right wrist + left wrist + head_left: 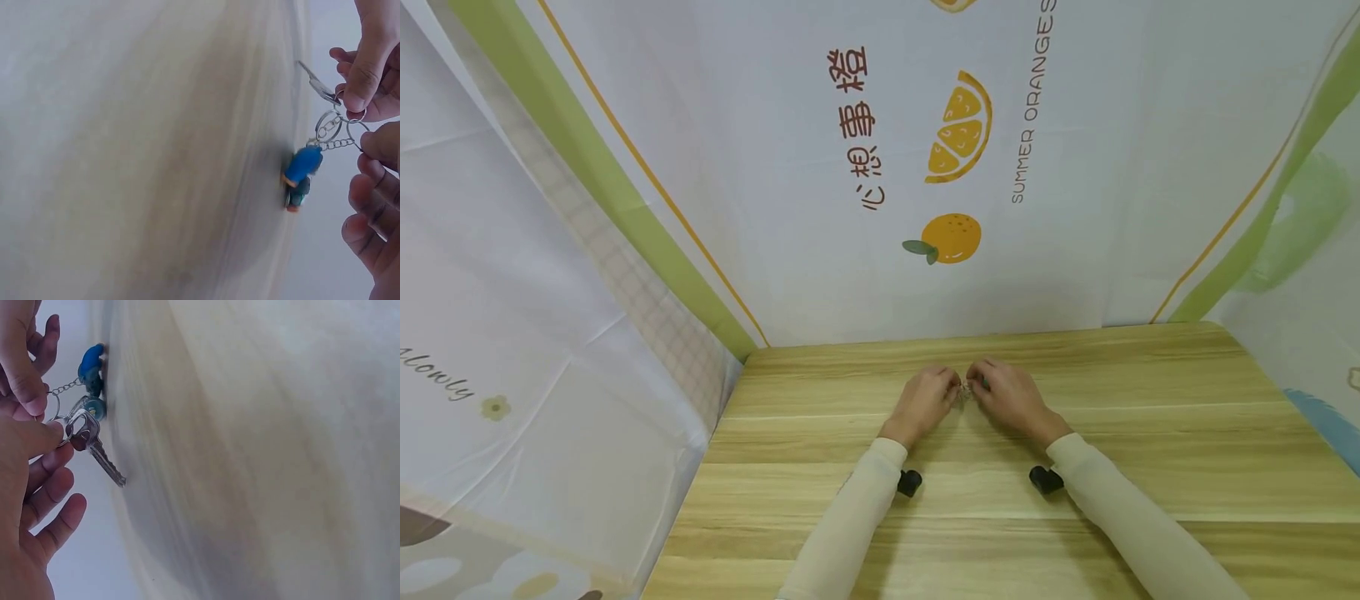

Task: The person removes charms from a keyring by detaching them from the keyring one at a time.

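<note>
My left hand (925, 400) and right hand (1009, 393) meet over the far part of the table, fingertips close together. In the left wrist view, the left thumb and fingers pinch a metal key ring with a silver key (107, 462) hanging from it. The right hand (381, 187) pinches another thin metal ring, which carries a short chain (337, 144). At the chain's end dangles a blue and dark green figure charm (304, 164), just above the wood. A further loop hangs among the rings. The thumbs hide parts of both pinched rings.
The wooden table (970, 542) spreads under both arms, its far edge against a white cloth (1075, 275) printed with oranges. More printed cloth (550, 400) hangs along the left side. Black wrist mounts (910, 482) stick out inward from the sleeves.
</note>
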`<state>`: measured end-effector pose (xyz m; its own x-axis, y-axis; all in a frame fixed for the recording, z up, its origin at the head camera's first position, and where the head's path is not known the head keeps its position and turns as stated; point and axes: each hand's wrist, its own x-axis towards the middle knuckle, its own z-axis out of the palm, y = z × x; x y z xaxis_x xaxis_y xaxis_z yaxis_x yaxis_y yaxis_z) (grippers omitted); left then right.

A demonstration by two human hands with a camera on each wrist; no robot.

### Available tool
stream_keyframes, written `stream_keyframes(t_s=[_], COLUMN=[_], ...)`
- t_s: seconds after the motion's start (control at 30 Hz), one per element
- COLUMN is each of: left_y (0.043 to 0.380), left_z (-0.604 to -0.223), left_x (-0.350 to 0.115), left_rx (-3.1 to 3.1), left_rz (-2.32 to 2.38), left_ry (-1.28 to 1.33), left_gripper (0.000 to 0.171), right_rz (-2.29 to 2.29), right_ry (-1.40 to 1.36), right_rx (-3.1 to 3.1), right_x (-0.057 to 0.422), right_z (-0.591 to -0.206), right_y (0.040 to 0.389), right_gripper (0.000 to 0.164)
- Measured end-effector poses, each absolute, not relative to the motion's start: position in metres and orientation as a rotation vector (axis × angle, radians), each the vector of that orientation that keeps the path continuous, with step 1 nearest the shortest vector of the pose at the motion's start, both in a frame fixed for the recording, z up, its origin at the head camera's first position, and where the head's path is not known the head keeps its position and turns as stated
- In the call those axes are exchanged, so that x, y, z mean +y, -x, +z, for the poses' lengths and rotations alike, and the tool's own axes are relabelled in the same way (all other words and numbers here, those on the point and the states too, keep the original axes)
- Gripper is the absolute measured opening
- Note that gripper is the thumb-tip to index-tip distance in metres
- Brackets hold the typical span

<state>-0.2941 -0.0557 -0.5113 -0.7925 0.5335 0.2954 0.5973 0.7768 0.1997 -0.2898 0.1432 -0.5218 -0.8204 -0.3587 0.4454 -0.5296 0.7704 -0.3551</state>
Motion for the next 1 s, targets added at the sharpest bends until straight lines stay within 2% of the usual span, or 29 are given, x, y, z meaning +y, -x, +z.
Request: stream_keyframes(t_s=[0.67, 1.0], left_y=[0.297, 0.299], left_z=[-0.501, -0.5], left_x=[-0.057, -0.058], left_rx=[-2.724, -2.661], left_rz=[-0.641, -0.711], left_ry=[0.797, 0.751], left_gripper=[0.019, 0.014], right_rz=[0.925, 1.053], right_ry=[-0.597, -0.565], right_rx=[-2.575, -2.619], right_x=[0.139, 0.139], right_z=[-0.504, -0.502], right_y=[0.291, 0.292], right_gripper=[0.006, 0.008])
